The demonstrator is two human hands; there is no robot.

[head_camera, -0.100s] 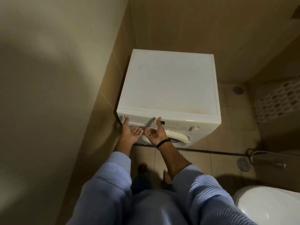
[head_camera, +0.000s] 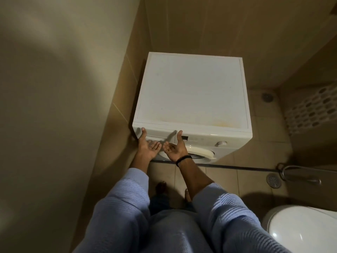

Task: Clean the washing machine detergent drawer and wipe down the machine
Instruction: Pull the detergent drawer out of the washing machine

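A white washing machine [head_camera: 191,92] stands in the corner of a tiled bathroom, its left side close to the wall [head_camera: 54,106]. Its flat top has a yellow stain [head_camera: 218,123] near the front edge. The detergent drawer [head_camera: 160,133] is at the top left of the machine's front, pushed in and shut. Right of the drawer on the machine's front are a small dark screen [head_camera: 184,138] and then a round white knob [head_camera: 221,143].

The person stands in front of the machine and holds both hands out, just in front of the drawer. The left hand [head_camera: 146,147] is palm up at the drawer's left end. Its fingers [head_camera: 156,145] are straight and spread, gripping nothing, and its thumb points up over the machine's top left front corner. The right hand [head_camera: 176,147] is palm up too, at the drawer's right end. Its fingers [head_camera: 166,145] are loose and open, gripping nothing, and its thumb points up beside the small screen. I cannot tell if the thumbs touch the machine. The two hands are near each other but apart. A black band [head_camera: 183,159] is on the right wrist.

A dark hose [head_camera: 237,168] lies on the floor [head_camera: 228,181] along the machine's front and runs off to the right. Right of the machine, a round drain [head_camera: 273,180] sits in the floor, and a white toilet [head_camera: 300,229] is nearer the person.
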